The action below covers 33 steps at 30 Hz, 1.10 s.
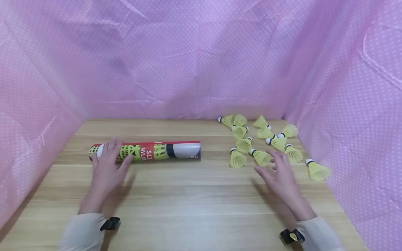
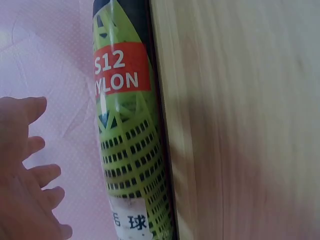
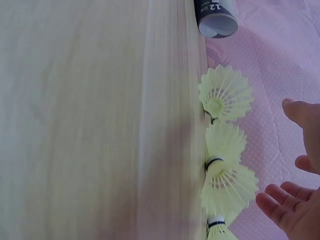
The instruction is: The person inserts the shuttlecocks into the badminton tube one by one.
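A shuttlecock tube (image 1: pixel 185 150), patterned in red, yellow-green and black and marked NYLON, lies sideways on the left half of the wooden table. My left hand (image 1: pixel 107 169) hovers at its left part with fingers spread; the left wrist view shows those fingers (image 2: pixel 45 175) apart from the tube (image 2: pixel 130 115). Over on the right, my right hand (image 1: pixel 282 176) is held above the table, fingers loosely bent and holding nothing. Just beyond its thumb and index finger is a yellow shuttlecock (image 1: pixel 260 157) with a white, black-banded base. Another shuttlecock (image 1: pixel 237 159) lies left of it.
Several more yellow shuttlecocks (image 1: pixel 276 143) are scattered at the back right, some overlapping. One shuttlecock (image 1: pixel 318 171) lies apart by the right edge. Pink dotted cloth (image 1: pixel 201 62) hangs behind and along both sides of the wooden table (image 1: pixel 201 205).
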Each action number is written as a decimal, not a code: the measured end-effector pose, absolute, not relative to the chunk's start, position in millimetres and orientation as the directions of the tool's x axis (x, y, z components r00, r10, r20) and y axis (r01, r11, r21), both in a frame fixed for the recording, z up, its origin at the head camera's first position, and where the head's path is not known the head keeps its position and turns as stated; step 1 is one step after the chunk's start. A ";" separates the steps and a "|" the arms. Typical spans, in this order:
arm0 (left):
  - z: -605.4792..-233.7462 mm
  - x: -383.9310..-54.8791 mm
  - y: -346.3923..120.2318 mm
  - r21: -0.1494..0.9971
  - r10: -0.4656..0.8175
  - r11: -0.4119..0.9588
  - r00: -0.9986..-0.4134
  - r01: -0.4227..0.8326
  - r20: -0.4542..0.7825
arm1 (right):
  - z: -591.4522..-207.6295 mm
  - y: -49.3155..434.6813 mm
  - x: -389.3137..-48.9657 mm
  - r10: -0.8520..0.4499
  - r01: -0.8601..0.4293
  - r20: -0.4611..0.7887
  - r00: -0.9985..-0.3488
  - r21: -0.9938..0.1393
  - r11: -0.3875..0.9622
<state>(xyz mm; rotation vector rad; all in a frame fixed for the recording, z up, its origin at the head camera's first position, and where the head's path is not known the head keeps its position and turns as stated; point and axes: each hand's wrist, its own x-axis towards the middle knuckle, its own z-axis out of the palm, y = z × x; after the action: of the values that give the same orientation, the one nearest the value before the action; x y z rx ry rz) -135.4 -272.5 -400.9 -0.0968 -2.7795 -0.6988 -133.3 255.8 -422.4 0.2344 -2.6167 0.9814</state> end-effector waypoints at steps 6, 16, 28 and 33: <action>-403.6 -140.7 -262.7 0.472 0.026 0.868 -0.963 0.155 0.270 | -424.6 244.3 -138.6 -0.048 -0.240 0.308 -0.950 -0.625 0.743; -406.0 -147.8 -257.5 0.502 0.035 0.847 -0.961 0.174 0.274 | -438.2 220.9 -147.3 -0.060 -0.226 0.265 -0.962 -0.655 0.721; -409.0 -177.0 -251.9 0.524 0.101 0.821 -0.962 0.225 0.255 | -434.4 196.9 -158.6 -0.047 -0.172 0.202 -0.978 -0.663 0.728; -407.8 -186.3 -249.8 0.528 0.138 0.814 -0.964 0.241 0.227 | -433.7 194.7 -164.6 -0.041 -0.152 0.180 -0.983 -0.662 0.734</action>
<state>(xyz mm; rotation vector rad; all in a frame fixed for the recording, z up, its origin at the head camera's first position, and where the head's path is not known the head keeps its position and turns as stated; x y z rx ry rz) -186.3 -249.8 -407.8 -0.2968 -2.8202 -0.8563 -164.6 194.7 -433.7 0.1556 -2.7806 1.0822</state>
